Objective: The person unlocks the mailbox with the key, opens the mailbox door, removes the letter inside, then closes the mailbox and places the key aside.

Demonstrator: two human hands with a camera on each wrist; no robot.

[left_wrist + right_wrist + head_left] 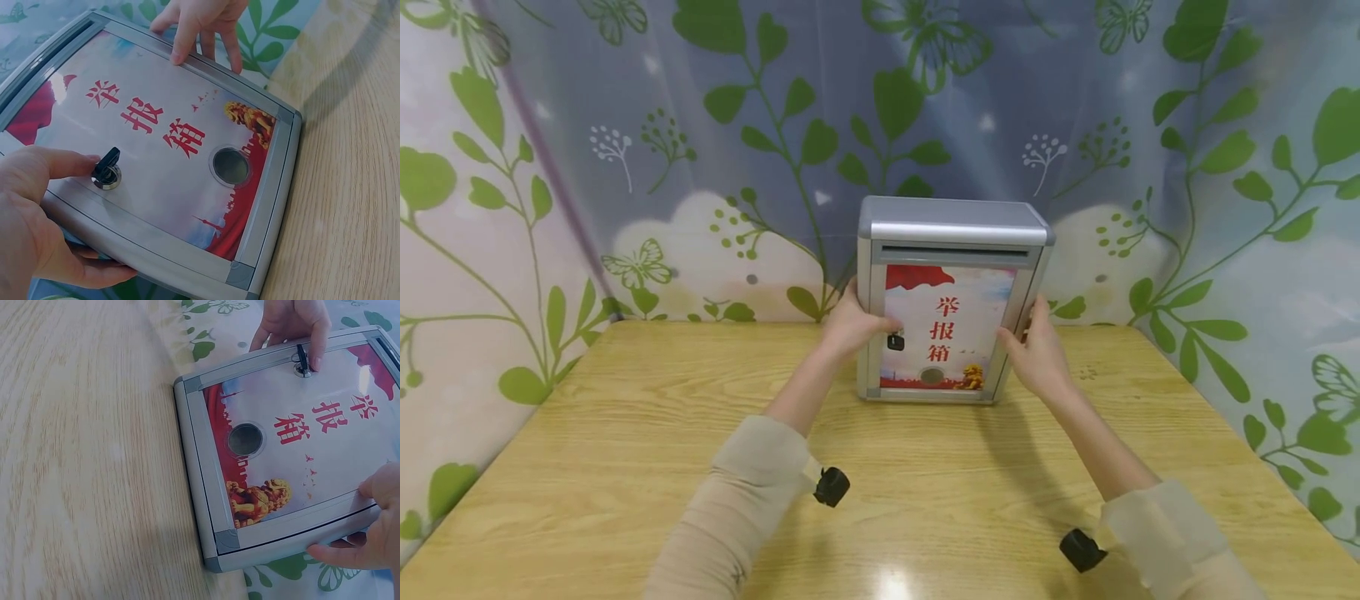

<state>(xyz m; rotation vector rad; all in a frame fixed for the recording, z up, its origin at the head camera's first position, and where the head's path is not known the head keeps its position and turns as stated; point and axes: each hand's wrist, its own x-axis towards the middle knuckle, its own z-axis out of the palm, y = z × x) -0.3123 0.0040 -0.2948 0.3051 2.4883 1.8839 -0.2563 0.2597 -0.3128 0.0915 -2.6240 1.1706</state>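
A silver metal drop box (951,325) stands on the table, with a dark slot near its top and red characters on its printed front panel. A black-headed key (110,161) sits in the lock at the panel's left side. My left hand (853,323) grips the box's left side, its thumb on the front beside the key. On the opposite side, my right hand (1039,354) holds the edge with the thumb on the front frame and fingers along the side. Low on the panel is a round window (245,439). The box's back is hidden.
The wood-grain table (685,400) reaches to a curtain (760,167) printed with green leaves and butterflies, close behind the box. Curtains also hang at the left and right. A small black camera is worn on each wrist.
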